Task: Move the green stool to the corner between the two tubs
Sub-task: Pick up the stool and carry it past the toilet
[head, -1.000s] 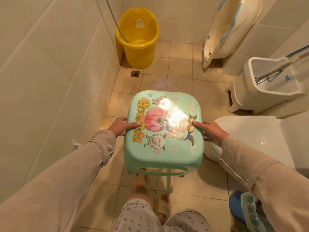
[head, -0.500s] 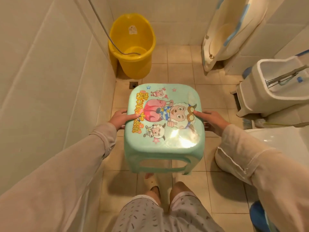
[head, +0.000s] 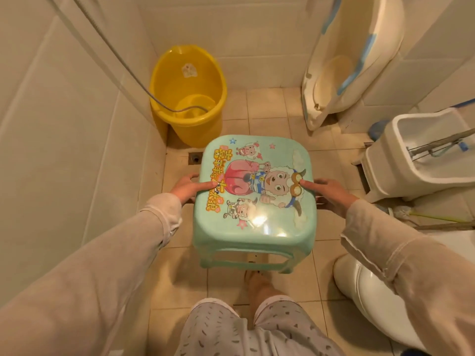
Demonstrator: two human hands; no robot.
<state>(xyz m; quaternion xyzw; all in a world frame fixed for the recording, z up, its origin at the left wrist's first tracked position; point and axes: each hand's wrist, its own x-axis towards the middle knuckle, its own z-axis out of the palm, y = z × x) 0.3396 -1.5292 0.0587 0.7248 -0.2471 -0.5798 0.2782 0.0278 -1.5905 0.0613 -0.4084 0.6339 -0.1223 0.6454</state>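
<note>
Hands clamp the mint-green plastic cartoon-printed stool (head: 254,201): my left hand (head: 189,186) and right hand (head: 330,191) grip opposite edges, thumbs on top.

Green stool (head: 254,201) (cartoon top), upright, held aloft

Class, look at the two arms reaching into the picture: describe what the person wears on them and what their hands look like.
Both arms wear loose, pale beige long sleeves with stitched cuffs at the wrists. The left hand and right hand are bare: no gloves, rings or watch show.
</note>
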